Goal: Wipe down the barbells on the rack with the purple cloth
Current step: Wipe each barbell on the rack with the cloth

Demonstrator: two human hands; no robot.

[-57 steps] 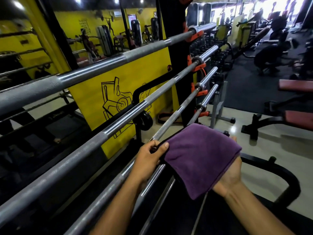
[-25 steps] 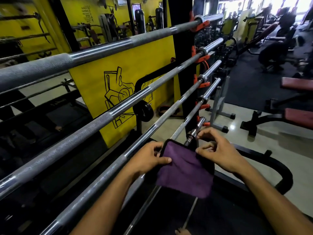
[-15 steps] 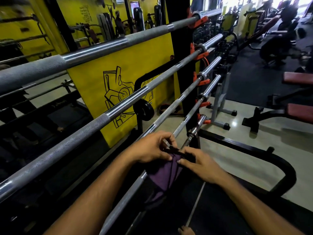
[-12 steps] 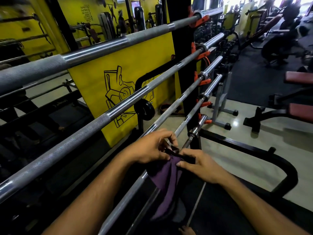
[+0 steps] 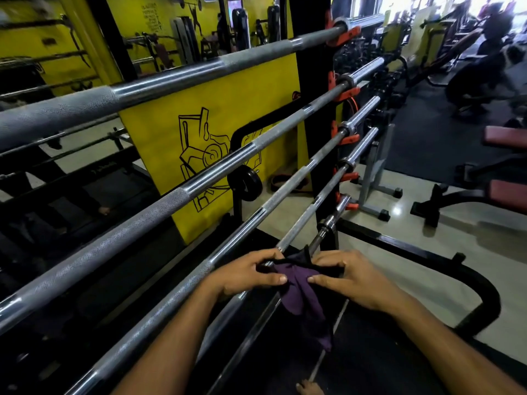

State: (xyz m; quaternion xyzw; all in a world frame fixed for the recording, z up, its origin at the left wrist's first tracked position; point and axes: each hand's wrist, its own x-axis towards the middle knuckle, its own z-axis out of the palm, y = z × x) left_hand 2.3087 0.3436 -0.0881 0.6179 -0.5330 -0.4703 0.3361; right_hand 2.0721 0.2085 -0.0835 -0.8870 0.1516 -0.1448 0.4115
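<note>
Purple cloth [image 5: 299,292] hangs bunched and creased, pinched by left hand [image 5: 248,276] and right hand [image 5: 353,280] over a barbell [image 5: 322,235].

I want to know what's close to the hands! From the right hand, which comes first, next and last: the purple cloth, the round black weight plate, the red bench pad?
1. Purple cloth: in the right hand's own grip, also pinched by the left hand.
2. Round black weight plate: up and left, behind the barbells.
3. Red bench pad: far right, across the floor.
</note>
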